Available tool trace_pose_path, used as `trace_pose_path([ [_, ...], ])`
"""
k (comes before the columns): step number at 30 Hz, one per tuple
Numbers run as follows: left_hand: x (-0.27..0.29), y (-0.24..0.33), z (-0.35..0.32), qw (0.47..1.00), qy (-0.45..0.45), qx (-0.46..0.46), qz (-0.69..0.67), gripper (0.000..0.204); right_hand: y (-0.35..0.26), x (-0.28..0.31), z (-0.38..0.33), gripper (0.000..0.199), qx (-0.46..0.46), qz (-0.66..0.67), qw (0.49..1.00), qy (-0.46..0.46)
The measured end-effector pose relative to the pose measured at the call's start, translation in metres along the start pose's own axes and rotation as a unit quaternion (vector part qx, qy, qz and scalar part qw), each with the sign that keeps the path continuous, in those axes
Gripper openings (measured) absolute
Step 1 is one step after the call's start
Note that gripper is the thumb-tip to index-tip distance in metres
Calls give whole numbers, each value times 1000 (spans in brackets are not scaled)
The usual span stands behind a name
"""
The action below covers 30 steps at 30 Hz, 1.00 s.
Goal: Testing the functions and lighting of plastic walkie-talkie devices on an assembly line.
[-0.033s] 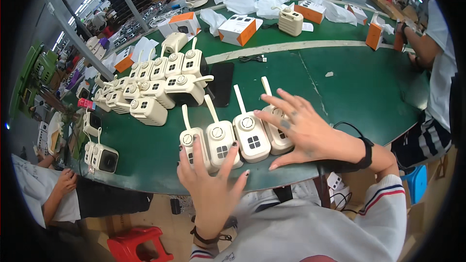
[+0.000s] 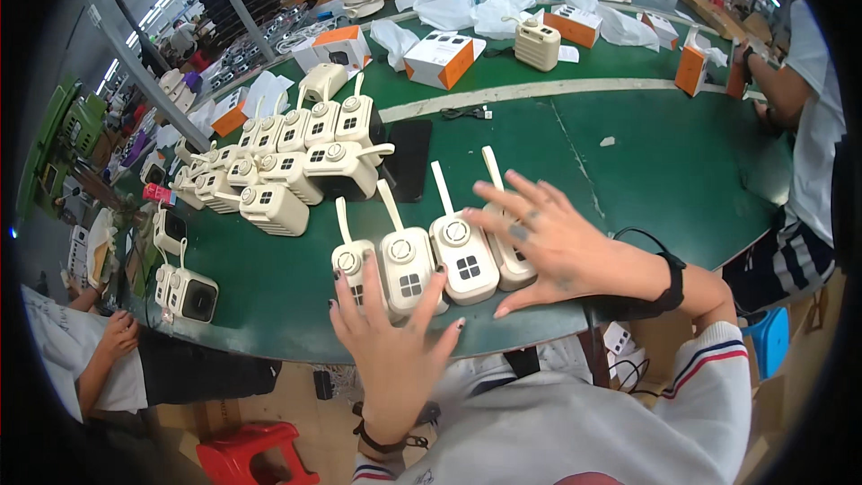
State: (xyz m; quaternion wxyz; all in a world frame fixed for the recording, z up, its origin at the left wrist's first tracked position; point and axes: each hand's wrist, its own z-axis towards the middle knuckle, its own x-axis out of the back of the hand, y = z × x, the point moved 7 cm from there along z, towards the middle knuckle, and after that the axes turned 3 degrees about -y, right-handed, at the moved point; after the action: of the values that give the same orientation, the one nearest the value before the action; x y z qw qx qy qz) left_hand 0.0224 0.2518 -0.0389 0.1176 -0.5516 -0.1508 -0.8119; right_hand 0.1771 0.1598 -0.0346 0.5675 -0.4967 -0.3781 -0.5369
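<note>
Four-button cream devices with a round dial and a strap loop lie in a row at the table's near edge. My left hand (image 2: 391, 341) has its fingers spread over the lower part of the leftmost device (image 2: 352, 258) and the second device (image 2: 404, 251). Between my hands the third device (image 2: 467, 271) shows fully. My right hand (image 2: 561, 247) stretches its fingers over the rightmost device (image 2: 510, 271), covering much of its face. Its thumb points left along the table edge. Neither hand is closed around anything.
Many similar cream devices (image 2: 274, 207) stand grouped at left on the green table (image 2: 646, 180). Beside them lies a black flat pad (image 2: 410, 157). Orange-and-white boxes (image 2: 440, 61) and a short cable (image 2: 467, 113) are farther back. Other people sit left and right; a red stool (image 2: 251, 454) stands below.
</note>
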Motion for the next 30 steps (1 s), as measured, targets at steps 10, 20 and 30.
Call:
trace_pose_path([
  [10, -19, 5, -1, 998, -55, 8, -1, 60, 4, -2, 27, 96, 3, 60, 996, -61],
  [20, -27, 1, -1, 999, -16, 25, 34, 55, 25, -2, 33, 90, -4, 93, 994, -59],
  [30, -32, -6, -1, 997, 21, 32, 59, 49, 204, 39, 99, 92, -146, 144, 976, 75],
])
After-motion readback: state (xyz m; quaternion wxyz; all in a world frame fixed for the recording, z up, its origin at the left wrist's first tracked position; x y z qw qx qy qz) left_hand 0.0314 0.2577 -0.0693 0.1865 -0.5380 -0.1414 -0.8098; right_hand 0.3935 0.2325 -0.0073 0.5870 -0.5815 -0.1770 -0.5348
